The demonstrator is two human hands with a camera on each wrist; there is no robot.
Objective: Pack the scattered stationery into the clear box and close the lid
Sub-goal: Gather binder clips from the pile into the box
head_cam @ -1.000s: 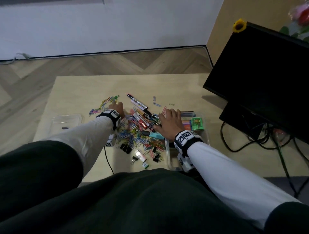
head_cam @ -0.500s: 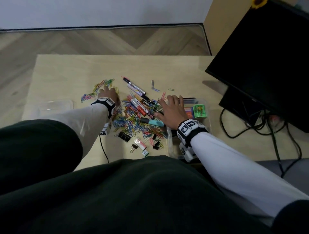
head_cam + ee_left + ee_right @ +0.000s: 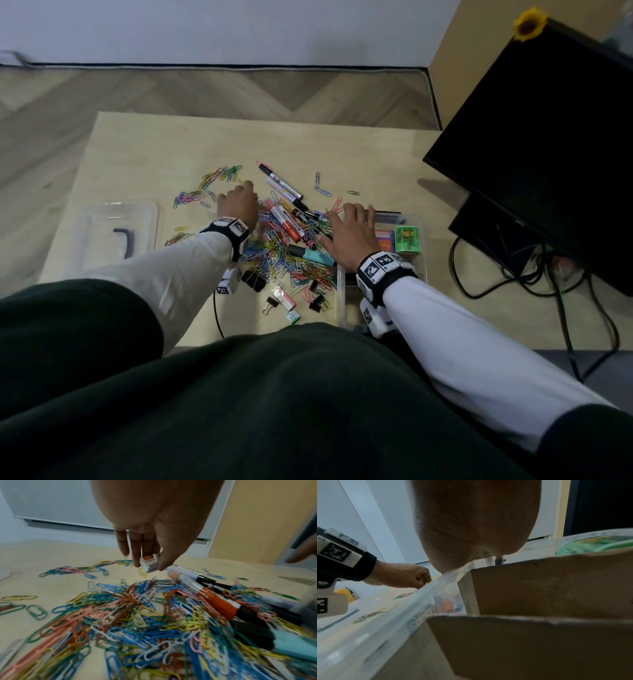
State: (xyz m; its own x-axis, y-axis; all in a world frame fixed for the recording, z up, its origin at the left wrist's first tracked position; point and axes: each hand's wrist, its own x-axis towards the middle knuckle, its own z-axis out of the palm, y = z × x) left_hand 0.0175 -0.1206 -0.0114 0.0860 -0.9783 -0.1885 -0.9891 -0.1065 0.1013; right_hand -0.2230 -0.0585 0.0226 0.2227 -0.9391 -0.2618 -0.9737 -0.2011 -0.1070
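Observation:
My left hand (image 3: 244, 192) hovers at the far edge of a heap of coloured paper clips (image 3: 284, 255) and pinches a small white staples box (image 3: 148, 562) between thumb and fingers (image 3: 136, 561). Several markers (image 3: 286, 222) and a teal highlighter (image 3: 317, 256) lie in the heap. The clear box (image 3: 424, 274) stands to the right, holding a green item (image 3: 407, 239) and cardboard dividers (image 3: 539, 588). My right hand (image 3: 354, 222) rests with spread fingers on the box's left rim (image 3: 412, 601). Its fingers are hidden in the right wrist view.
The clear lid (image 3: 116, 233) lies at the table's left. Black binder clips (image 3: 254, 279) and two more small boxes (image 3: 284, 296) sit near the front edge. A black monitor (image 3: 548, 137) and its cables (image 3: 513, 284) crowd the right side.
The head view has tilted and shifted. Both hands stay near the same places: left at the far left of the heap, right on the box.

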